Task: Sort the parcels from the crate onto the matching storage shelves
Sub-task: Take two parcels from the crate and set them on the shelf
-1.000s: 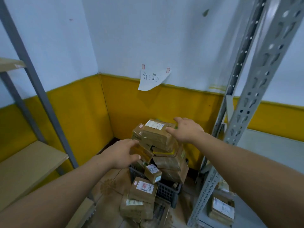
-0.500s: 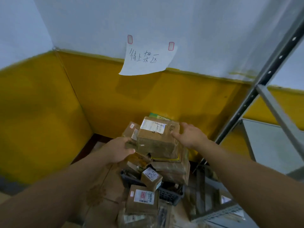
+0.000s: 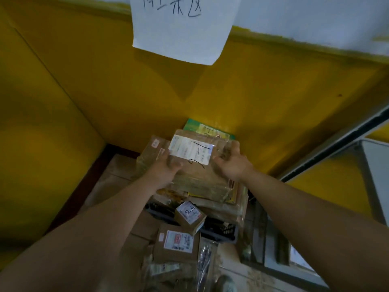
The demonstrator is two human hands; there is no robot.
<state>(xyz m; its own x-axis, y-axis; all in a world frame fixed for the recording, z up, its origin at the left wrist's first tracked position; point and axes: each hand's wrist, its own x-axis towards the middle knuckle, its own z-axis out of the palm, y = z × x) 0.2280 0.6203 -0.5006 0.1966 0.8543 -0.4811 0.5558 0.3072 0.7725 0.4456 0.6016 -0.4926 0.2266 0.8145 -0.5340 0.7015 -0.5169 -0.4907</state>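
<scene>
The yellow wall point(image 3: 263, 102) fills most of the view and forms a corner behind the crate, with a white band point(image 3: 305, 15) above it. A sheet of paper point(image 3: 181, 28) with handwritten characters hangs on the wall high above the crate, its lower edge lifting free. To the right of the crate a grey metal shelf frame point(image 3: 336, 142) slants across the wall.

The crate point(image 3: 219, 230) is dark slotted plastic, standing on the floor point(image 3: 109, 178) in the corner and heaped far above its rim with brown parcels. At the summit of that heap sits the top parcel point(image 3: 202, 178), a taped cardboard box with a white label scrawled in black pen. The left hand point(image 3: 166, 167) grips its left edge, thumb on top beside the label. The right hand point(image 3: 231, 163) grips its right edge, fingers curled over the far corner. Both forearms reach in over the crate's front and hide part of the heap.

On the wall side of the crate, a green packet point(image 3: 208, 129) shows just behind the held box. At the crate's left, a brown parcel point(image 3: 151, 150) with a small pink sticker lies against the left hand. A small parcel point(image 3: 190, 216) rests tilted on the crate's near rim, label up. In front of the crate a flat parcel point(image 3: 176, 243) lies on the floor; nearer packets are blurred. A dark strip point(image 3: 84, 186) edges the floor along the left wall.
</scene>
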